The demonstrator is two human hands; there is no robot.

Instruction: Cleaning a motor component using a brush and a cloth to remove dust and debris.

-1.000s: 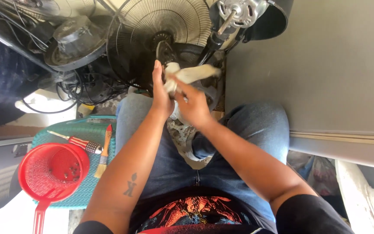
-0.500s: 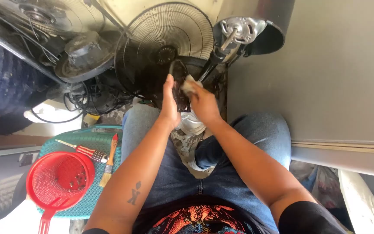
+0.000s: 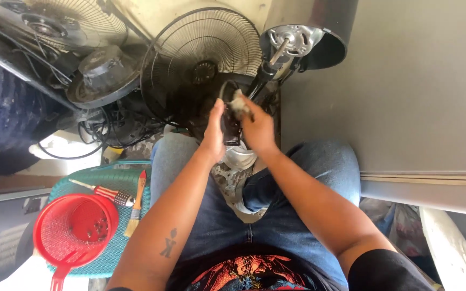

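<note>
A teal woven stool (image 3: 109, 180) carries a red strainer (image 3: 74, 229), a striped-handled screwdriver (image 3: 106, 192) and a small wooden-handled paintbrush (image 3: 135, 205), all lying close together.

No packages, labels, signs or screens anywhere in view

Plain grey wall (image 3: 422, 91) on the right, sunlit, perhaps a cabinet side.
</note>
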